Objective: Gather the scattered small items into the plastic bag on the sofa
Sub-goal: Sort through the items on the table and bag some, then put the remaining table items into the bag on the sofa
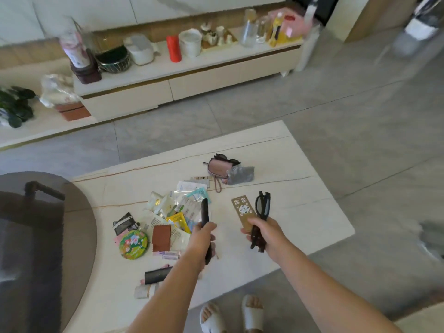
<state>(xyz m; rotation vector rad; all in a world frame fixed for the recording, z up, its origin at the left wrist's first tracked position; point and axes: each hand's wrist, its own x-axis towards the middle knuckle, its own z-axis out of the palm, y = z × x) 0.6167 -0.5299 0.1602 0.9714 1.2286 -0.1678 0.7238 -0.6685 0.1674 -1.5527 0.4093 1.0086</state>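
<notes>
My left hand [203, 239] grips a slim black remote [205, 212] above the white coffee table [300, 207]. My right hand [264, 234] holds a gold remote [243, 210] together with folded black glasses [263, 205]. Left of my hands lies a heap of small sachets and papers [177, 205], a brown pouch [161, 237], a round green floral tin [133, 242], a black-and-white pouch [125, 223] and a dark roll [157, 275]. A pink pouch [217, 169] and grey packet [240, 175] lie further back. No plastic bag or sofa is in view.
A round dark glass side table [43, 236] overlaps the coffee table's left end. A low white TV cabinet [168, 87] along the wall carries jars, a red cylinder and bottles. Grey tiled floor lies between. My slippered feet [230, 313] stand at the table's near edge.
</notes>
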